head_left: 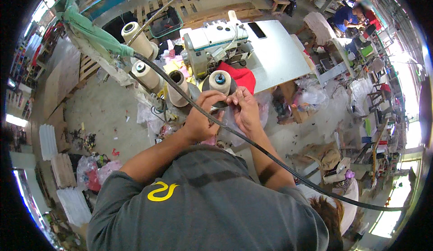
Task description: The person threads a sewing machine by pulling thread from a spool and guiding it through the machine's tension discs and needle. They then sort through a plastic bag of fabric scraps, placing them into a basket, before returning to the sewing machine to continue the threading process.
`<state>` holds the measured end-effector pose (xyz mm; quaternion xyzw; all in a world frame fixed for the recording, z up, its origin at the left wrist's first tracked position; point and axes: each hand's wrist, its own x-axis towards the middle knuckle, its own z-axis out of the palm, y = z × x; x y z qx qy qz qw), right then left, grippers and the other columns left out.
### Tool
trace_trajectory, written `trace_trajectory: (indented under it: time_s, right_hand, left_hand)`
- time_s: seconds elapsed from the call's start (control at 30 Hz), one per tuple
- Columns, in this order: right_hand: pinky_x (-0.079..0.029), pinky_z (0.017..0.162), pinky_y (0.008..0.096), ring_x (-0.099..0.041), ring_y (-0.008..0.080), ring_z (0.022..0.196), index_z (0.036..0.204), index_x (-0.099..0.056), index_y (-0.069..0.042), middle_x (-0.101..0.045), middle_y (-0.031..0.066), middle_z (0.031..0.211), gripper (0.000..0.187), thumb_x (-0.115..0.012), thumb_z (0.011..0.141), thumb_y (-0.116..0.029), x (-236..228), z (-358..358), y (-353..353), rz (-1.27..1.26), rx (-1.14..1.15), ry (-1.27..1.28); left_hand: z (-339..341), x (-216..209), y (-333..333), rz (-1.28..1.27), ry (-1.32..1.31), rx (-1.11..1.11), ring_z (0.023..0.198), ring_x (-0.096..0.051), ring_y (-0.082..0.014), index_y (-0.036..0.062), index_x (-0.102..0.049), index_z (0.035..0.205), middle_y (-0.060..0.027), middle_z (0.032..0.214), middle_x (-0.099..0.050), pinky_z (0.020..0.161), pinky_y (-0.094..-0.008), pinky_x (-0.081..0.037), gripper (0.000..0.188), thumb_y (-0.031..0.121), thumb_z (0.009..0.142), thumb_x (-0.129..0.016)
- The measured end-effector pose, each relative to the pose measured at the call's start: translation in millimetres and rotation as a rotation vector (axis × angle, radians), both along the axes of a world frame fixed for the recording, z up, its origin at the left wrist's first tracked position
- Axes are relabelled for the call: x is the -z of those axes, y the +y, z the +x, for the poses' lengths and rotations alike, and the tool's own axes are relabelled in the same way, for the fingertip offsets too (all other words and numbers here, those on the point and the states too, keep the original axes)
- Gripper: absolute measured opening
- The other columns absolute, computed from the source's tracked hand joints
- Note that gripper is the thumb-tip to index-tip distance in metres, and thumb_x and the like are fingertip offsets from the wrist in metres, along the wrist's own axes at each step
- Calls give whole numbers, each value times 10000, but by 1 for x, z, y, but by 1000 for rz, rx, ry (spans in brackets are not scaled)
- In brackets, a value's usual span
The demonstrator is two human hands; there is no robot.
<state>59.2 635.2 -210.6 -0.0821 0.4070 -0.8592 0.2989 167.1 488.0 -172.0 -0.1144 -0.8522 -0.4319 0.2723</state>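
Note:
My left hand and my right hand meet fingertip to fingertip in front of a cream cone of thread. Both pinch, and whatever lies between the fingers is too fine to make out; no thread can be told there. Just beyond them stands a white industrial sewing machine, with red fabric draped at its near side. Left of my hands is another thread cone with a dark, hollow top.
More thread cones stand at the left. A black cable crosses the view in front of my wrists. On the machine's table lies a phone. A green-rimmed crate sits behind; a person works far right.

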Motion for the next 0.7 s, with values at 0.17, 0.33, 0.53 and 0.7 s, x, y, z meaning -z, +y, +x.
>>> trace_trajectory:
  time_s: [0.17, 0.33, 0.53, 0.7]
  right_hand:
    - [-493, 803, 282, -559, 121, 809, 1059, -531, -74, -540, 8, 817, 132, -528, 1056, -206, 1, 22, 11, 83, 16, 156]
    - [-515, 825, 283, -592, 135, 821, 1063, -541, -55, -605, 42, 868, 159, -561, 1042, -211, -13, 23, 18, 109, 102, 353]
    - [-515, 810, 268, -650, 122, 853, 1095, -557, 3, -687, 81, 894, 139, -588, 1017, -109, -17, 16, 17, 258, 233, 383]
    - [-529, 816, 283, -661, 130, 888, 1154, -569, 23, -713, 105, 973, 225, -616, 1008, -142, -22, 17, 18, 366, 259, 440]
  left_hand:
    - [-11, -8, 11, 76, -215, 155, 1308, -496, -362, 39, -414, 1428, -198, 1415, -496, 1087, -448, -415, 585, -17, 875, -598]
    - [-14, 0, 16, -81, -285, 61, 1218, -576, -350, 38, -458, 1415, -207, 1360, -548, 1009, -421, -476, 543, 18, 901, -632]
    - [-19, 7, 15, 134, -201, -85, 874, -690, -284, 25, -685, 1120, -139, 1010, -707, 805, -368, -543, 269, 52, 857, -733]
    - [-18, -4, 17, 206, -257, -169, 795, -687, -251, 5, -717, 963, -135, 917, -712, 717, -342, -536, 119, 54, 856, -723]
